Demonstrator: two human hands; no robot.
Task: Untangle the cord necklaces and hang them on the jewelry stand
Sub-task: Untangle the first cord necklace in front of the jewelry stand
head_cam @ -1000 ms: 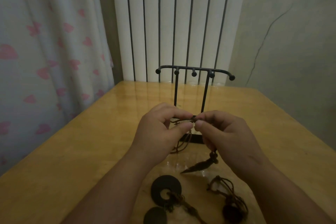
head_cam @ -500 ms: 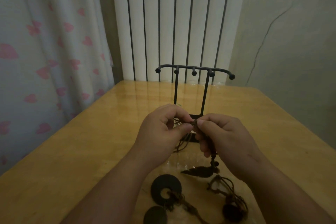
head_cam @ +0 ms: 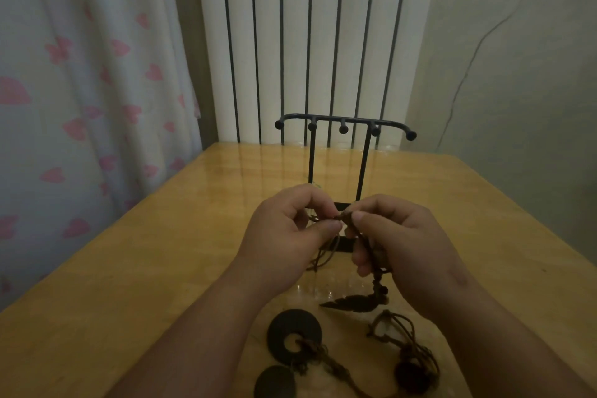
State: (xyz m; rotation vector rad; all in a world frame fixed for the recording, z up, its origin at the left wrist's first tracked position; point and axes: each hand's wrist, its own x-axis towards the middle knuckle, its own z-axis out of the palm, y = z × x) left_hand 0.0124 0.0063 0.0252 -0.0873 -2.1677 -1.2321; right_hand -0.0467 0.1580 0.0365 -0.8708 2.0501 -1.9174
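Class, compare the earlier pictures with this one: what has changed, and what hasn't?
The right hand dipped slightly towards the left hand; the feather pendant sank from tilted to nearly level. Both still pinch the cord. Jewelry stand and disc necklaces unmoved.

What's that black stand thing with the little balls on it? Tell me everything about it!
The jewelry stand is thin and black, metal by its look. Two upright rods carry a top bar with down-curved ends and five round knobs. Nothing hangs on it. It stands upright on the wooden table, before a white radiator. The left hand and right hand, pinching a cord necklace, hide most of its flat dark base.
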